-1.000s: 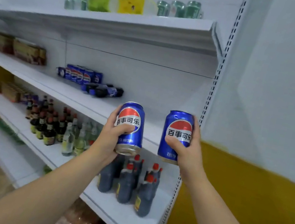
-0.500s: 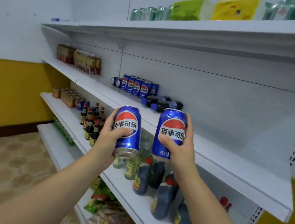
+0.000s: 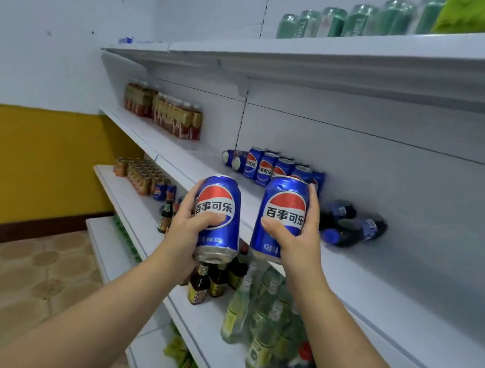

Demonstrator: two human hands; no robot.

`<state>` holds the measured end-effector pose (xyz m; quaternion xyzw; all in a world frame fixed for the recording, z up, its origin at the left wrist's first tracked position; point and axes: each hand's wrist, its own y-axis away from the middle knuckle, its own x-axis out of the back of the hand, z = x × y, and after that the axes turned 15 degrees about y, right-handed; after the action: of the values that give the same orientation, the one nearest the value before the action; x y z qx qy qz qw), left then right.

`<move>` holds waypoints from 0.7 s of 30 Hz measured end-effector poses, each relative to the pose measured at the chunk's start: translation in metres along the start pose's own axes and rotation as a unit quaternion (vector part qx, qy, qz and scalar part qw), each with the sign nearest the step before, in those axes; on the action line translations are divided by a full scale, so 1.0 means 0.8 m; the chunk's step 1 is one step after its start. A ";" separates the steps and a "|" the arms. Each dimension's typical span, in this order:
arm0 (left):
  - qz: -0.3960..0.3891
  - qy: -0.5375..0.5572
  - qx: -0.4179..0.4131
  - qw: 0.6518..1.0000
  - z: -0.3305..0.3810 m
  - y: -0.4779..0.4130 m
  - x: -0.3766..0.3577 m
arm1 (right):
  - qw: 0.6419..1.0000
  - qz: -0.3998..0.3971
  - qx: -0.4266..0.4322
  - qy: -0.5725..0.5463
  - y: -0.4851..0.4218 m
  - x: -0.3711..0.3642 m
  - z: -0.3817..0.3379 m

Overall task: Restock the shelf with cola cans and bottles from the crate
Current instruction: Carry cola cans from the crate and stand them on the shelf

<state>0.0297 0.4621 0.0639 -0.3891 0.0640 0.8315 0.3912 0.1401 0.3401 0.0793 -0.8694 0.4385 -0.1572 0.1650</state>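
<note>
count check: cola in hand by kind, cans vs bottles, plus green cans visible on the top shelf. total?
Cola cans in hand: 2, the left can in the left grip, the right can in the right grip
Cola bottles in hand: 0
Green cans on the top shelf: 6 in view
Total: 8

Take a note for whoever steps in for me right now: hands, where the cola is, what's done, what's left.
Left grip holds one cola can; right grip holds a second can, both up in front of the middle shelf.
Done: a row of cans stands on it, bottles lying beside them.
Left: set both cans by the row, then fetch more; the crate is out of view.
</note>
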 end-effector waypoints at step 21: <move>-0.127 -0.035 0.088 0.987 0.048 -0.373 0.170 | 0.976 0.175 -0.049 0.123 -0.240 -0.218 0.114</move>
<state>0.1628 0.7646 0.0546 -0.3285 0.0733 0.7794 0.5284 0.2161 0.6033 0.0568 -0.7601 0.6080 -0.2102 0.0920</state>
